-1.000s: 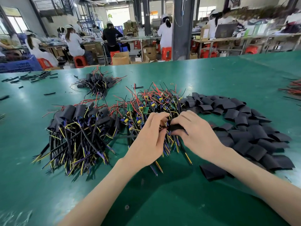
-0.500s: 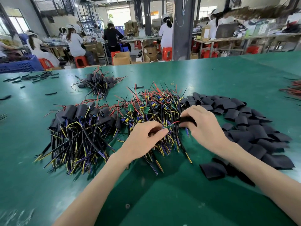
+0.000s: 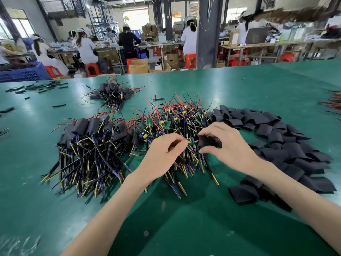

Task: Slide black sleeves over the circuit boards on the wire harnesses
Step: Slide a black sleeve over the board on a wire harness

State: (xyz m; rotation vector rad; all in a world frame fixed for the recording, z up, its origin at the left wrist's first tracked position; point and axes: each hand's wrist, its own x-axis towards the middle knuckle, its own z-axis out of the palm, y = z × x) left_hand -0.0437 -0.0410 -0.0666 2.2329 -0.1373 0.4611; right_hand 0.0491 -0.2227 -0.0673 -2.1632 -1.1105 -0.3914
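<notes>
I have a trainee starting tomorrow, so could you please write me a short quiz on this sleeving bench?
1. True or false: the right hand holds a black sleeve.
2. Where does the pile of loose sleeves lie? A) left of the hands B) right of them C) on the floor
3. Fill in: the left hand pinches a green circuit ____.
Key: 1 true; 2 B; 3 board.

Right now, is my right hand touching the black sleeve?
Touching. The head view shows the right hand pinching the black sleeve, with the thumb below it and the fingers curled over its top.
</notes>
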